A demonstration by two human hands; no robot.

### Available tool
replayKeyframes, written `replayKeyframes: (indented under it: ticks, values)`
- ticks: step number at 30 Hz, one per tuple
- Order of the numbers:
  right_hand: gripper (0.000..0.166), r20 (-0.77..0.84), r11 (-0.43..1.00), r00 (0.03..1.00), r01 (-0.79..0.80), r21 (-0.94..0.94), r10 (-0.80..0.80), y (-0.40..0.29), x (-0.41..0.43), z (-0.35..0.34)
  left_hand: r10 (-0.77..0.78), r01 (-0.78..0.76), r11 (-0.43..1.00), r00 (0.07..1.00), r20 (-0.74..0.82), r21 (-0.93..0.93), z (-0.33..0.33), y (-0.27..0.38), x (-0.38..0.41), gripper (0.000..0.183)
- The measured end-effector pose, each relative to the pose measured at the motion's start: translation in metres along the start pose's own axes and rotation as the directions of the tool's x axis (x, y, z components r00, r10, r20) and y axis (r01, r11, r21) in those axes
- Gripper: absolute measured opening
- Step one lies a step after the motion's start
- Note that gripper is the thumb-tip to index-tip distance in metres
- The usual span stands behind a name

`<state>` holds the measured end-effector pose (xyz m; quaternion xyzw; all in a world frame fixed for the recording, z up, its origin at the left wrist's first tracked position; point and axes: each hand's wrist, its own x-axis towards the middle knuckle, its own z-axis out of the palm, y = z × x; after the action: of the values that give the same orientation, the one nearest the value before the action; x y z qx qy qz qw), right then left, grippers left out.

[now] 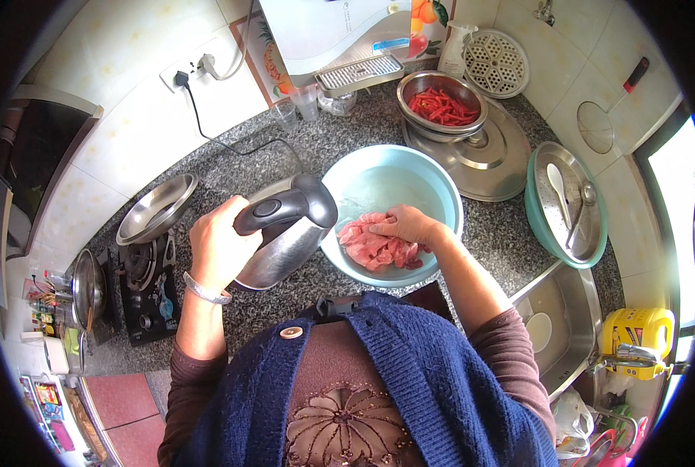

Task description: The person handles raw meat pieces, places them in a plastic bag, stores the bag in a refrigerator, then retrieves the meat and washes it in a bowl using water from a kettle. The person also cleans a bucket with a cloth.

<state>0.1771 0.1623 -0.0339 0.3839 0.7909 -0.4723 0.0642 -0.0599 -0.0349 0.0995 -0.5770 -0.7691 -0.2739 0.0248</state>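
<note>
My left hand [222, 239] grips the black handle of an electric kettle [283, 254], which is tilted with its spout end over the rim of a light blue plastic basin [391, 160]. My right hand [404, 225] is inside the basin, its fingers on a heap of raw sliced meat [370, 248]. Liquid lies in the basin around the meat. Whether liquid leaves the spout cannot be made out.
Behind the basin stand a steel bowl of red chillies [443, 108], a large steel lid [499, 163] and plastic cups [306, 102]. A colander [563, 204] and sink [583, 327] are right. Steel bowls [157, 207] and a gas stove [149, 318] are left.
</note>
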Motion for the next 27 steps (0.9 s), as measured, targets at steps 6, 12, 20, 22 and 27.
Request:
replayKeyframes:
  ticks: [6, 12, 20, 22, 27]
  values:
    - [0.055, -0.030, 0.999, 0.999, 0.036, -0.002, -0.036, 0.004, 0.001, 0.004, 0.003, -0.003, 1.000, 1.000, -0.002, -0.009, -0.001, 0.002, 0.000, 0.020]
    - [0.056, -0.044, 0.998, 0.998, 0.043, -0.044, -0.045, 0.006, 0.003, 0.005, 0.010, -0.010, 1.000, 1.000, -0.021, 0.013, 0.000, 0.000, -0.001, 0.020]
    - [0.060, -0.118, 0.997, 0.992, 0.026, -0.068, -0.034, 0.015, 0.008, 0.014, -0.173, 0.129, 0.936, 0.979, -0.107, -0.327, 0.012, -0.051, -0.025, 0.019]
    - [0.059, -0.109, 0.996, 0.992, 0.063, -0.060, -0.070, 0.012, 0.006, 0.014, -0.230, 0.168, 0.891, 0.968, -0.099, -0.421, 0.015, -0.064, -0.036, 0.020]
    - [0.056, -0.101, 0.998, 0.994, 0.048, -0.032, -0.051, 0.008, 0.002, 0.013, -0.422, 0.227, 0.649, 0.902, -0.095, -0.726, 0.028, -0.086, -0.057, 0.020]
